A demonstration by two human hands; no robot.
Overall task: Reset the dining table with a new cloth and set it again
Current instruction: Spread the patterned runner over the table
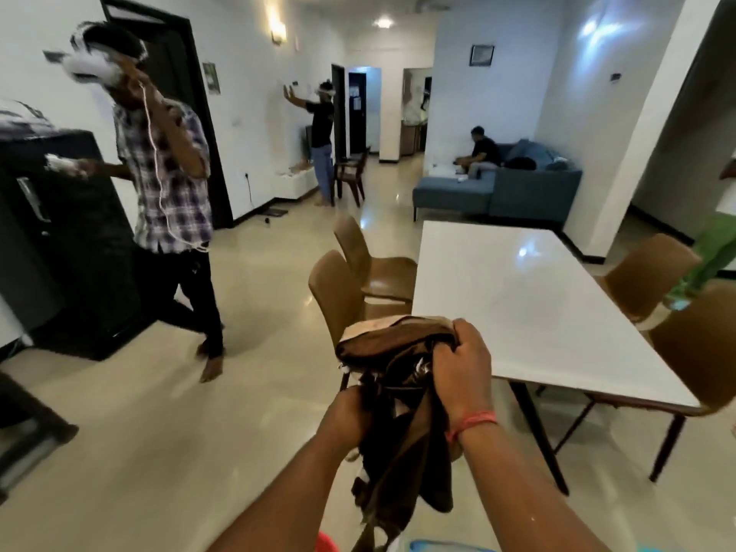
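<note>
Cloth [402,372]: brown, cream-patched, bunched, hanging | hands: left [350,412], right [462,364] both grip it

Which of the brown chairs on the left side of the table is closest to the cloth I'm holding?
The nearer brown chair, its back just above the bundled cloth. The other left-side chair stands behind it, farther along the table.

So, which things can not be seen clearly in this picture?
- Cloth: bunched in both hands, so its full pattern and shape are hidden in the head view.
- Left hand: fingers covered by the cloth.
- Right hand: fingertips buried in the folds.
- Table: near corner hidden behind right hand and cloth.
- Chair: cut off by the right edge.
</note>
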